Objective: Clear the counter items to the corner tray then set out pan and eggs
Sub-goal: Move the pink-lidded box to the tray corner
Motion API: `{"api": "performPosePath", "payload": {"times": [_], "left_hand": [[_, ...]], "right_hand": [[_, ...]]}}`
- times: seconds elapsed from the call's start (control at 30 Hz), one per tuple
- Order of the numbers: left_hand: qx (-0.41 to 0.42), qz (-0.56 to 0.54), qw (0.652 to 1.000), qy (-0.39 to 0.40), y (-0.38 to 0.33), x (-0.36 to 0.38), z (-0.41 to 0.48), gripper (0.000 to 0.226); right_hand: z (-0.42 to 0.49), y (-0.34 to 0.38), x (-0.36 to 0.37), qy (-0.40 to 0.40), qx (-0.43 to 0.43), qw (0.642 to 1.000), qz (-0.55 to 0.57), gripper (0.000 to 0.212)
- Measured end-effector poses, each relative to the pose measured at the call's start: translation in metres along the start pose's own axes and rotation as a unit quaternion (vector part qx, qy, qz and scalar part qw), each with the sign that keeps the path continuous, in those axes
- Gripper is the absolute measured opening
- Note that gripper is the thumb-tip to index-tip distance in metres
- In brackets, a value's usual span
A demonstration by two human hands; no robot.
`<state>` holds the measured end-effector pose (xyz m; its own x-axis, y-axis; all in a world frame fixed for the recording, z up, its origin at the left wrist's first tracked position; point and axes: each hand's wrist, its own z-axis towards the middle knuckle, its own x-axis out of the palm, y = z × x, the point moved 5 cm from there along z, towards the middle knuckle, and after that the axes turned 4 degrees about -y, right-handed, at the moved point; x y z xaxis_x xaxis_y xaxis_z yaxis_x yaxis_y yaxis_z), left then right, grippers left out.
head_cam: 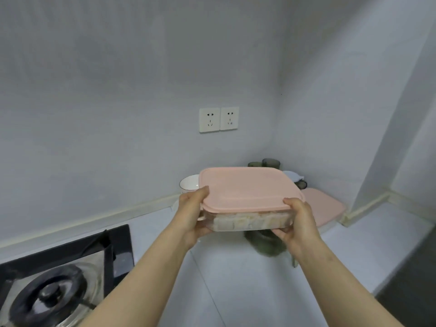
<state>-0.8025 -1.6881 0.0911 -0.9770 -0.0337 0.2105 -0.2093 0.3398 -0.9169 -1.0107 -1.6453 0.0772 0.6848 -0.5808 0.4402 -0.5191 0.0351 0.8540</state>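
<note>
Nearest, at the lower left, one black gas stove point(70, 263) with a single round burner point(47, 300) sits set into the white counter point(236, 291), which runs back into a corner of two plain pale walls edged by a cream strip. Two bare forearms reach out over the counter. The left hand point(191, 213) and the right hand point(297, 223) each grip one side of a clear container point(250, 223), thumbs lying on the rim of its pink lid point(247, 192) and fingers curled beneath its base; it is held level in the air above the corner, with pale contents showing through the wall. Just under it stands a dark green glass vessel point(266, 246), blurred. Beyond lie a second pink-lidded container point(323, 206) on the right, one white bowl point(188, 184) on the left, and two dark tumblers point(271, 162) at the very back. Two white sockets point(219, 119) sit side by side on the wall above.
</note>
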Motion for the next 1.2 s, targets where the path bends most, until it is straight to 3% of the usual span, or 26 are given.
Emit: {"api": "performPosePath", "payload": {"times": [0.13, 0.23, 0.37, 0.47, 0.77, 0.97, 1.1, 1.2], "left_hand": [[-0.041, 0.018, 0.999, 0.031, 0.004, 0.042, 0.031, 0.044], [-0.073, 0.04, 0.996, 0.043, 0.007, 0.088, 0.049, 0.046], [-0.102, 0.014, 0.993, 0.05, 0.013, 0.147, 0.067, 0.048], [-0.1, 0.022, 0.994, 0.046, 0.02, 0.184, 0.079, 0.046], [-0.143, 0.037, 0.988, 0.044, 0.061, 0.255, 0.113, 0.054], [-0.095, 0.058, 0.993, 0.05, 0.083, 0.289, 0.124, 0.095], [-0.091, 0.069, 0.992, 0.051, 0.091, 0.291, 0.129, 0.064], [-0.094, 0.087, 0.99, 0.053, 0.091, 0.288, 0.129, 0.056]], "right_hand": [[0.042, 0.03, -0.017, -0.016, -0.01, 1.0, -0.001, 0.028], [0.076, 0.054, -0.033, -0.036, -0.019, 0.999, 0.024, 0.023], [0.121, 0.071, -0.052, -0.051, -0.035, 0.998, 0.003, 0.056], [0.149, 0.071, -0.073, -0.066, -0.011, 0.998, -0.01, 0.064], [0.206, 0.073, -0.124, -0.132, -0.013, 0.991, -0.014, 0.041], [0.215, 0.069, -0.134, -0.179, -0.039, 0.983, -0.017, 0.04], [0.213, 0.064, -0.134, -0.156, -0.031, 0.987, -0.024, 0.047], [0.211, 0.062, -0.137, -0.153, -0.026, 0.987, -0.039, 0.052]]}}
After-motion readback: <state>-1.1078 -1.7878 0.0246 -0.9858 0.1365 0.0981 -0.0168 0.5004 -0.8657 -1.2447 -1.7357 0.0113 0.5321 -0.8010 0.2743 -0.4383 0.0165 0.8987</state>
